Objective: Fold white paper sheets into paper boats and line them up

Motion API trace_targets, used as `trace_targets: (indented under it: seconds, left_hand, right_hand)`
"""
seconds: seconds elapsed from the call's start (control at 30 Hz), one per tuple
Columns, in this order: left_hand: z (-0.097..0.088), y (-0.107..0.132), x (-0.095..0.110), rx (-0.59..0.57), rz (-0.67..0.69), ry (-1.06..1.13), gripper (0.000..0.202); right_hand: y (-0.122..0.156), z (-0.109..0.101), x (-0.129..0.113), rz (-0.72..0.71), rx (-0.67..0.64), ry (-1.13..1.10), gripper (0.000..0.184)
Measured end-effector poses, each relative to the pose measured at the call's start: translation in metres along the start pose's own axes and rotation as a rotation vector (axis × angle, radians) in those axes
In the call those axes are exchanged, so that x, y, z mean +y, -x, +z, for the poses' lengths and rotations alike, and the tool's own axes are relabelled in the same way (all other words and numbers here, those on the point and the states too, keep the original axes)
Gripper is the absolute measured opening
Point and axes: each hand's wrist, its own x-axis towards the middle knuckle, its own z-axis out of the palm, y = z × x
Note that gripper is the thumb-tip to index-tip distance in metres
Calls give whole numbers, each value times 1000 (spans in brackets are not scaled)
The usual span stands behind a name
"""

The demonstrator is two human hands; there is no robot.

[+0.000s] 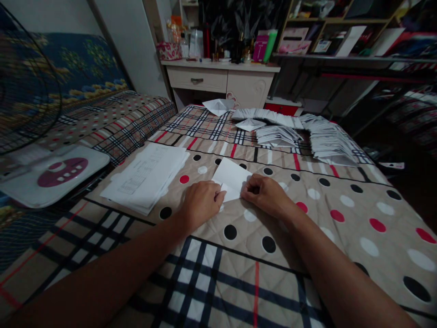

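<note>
A small white sheet of paper (232,175), partly folded, lies on the patterned bedspread (211,269) between my hands. My left hand (204,200) has its fingers curled on the paper's near left corner. On the right edge, my right hand (262,193) pinches the paper between thumb and fingers. My palms and some fingertips are hidden from view. To the left rests a stack of printed sheets (146,175). Farther off, folded paper pieces (278,135) stand packed in rows, with a larger pile (331,141) at the right.
A folded paper (218,106) lies at the bed's far end. On the left stands a fan (30,86) over its white base (78,166). Beyond the bed are a white dresser (198,78) with bottles and a shelf (334,57) full of items.
</note>
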Motion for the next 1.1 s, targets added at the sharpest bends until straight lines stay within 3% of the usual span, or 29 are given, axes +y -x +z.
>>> trace_targets:
  seconds: [0.17, 0.57, 0.77, 1.1]
  left_hand:
    - [0, 0, -1, -5, 0, -15, 33]
    - [-4, 1, 1, -43, -28, -103, 41]
    - [-5, 0, -5, -51, -116, 16, 24]
    - [-13, -4, -24, -195, -68, 164, 28]
  right_hand:
    - [0, 1, -6, 87, 11, 35, 9]
    - [2, 4, 1, 68, 41, -60, 11]
    - [2, 3, 1, 74, 24, -96, 9]
    - [0, 3, 5, 119, 86, -140, 27]
